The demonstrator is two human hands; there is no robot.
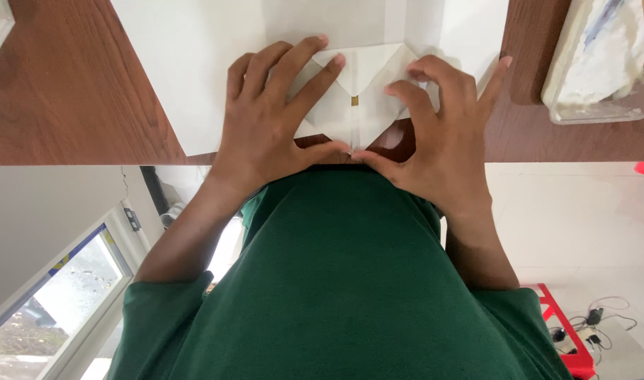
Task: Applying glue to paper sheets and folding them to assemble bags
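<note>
Both hands, left hand (265,119) and right hand (434,134), press flat on the folded white paper (360,91), clasping nothing. It lies on a brown desk (68,91); window (61,295) at near left

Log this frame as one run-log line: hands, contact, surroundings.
left hand: flat on folded white paper | right hand: fingertips pressing same paper | thumbs meet at near edge | paper on brown wooden table | clear plastic container right

Brown wooden table (68,91) under white paper sheets (195,63), clear plastic box (600,63).
</note>
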